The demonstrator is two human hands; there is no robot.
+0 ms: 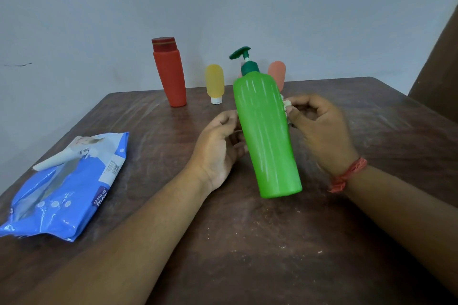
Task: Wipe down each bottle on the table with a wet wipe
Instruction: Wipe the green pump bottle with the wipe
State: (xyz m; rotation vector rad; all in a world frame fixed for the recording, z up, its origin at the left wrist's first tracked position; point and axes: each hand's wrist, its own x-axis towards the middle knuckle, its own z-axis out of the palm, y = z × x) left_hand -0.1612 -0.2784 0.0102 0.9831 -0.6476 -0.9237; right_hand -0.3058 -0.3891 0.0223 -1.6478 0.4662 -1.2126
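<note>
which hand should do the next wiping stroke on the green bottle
Right. The right hand already pinches the wet wipe against the green bottle, while the left hand grips the bottle's other side, steadying it tilted above the table.

green bottle (pixel 266 136): glossy plastic | table (pixel 247 242): matt wood | wipes pack (pixel 62 193): shiny

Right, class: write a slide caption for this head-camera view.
Left hand steadies a green pump bottle while the right hand rubs it with a wet wipe.

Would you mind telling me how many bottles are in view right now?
4: the green pump bottle held in the hands, the red bottle and yellow bottle standing at the table's far edge, and a pink bottle partly hidden behind the green one.
</note>
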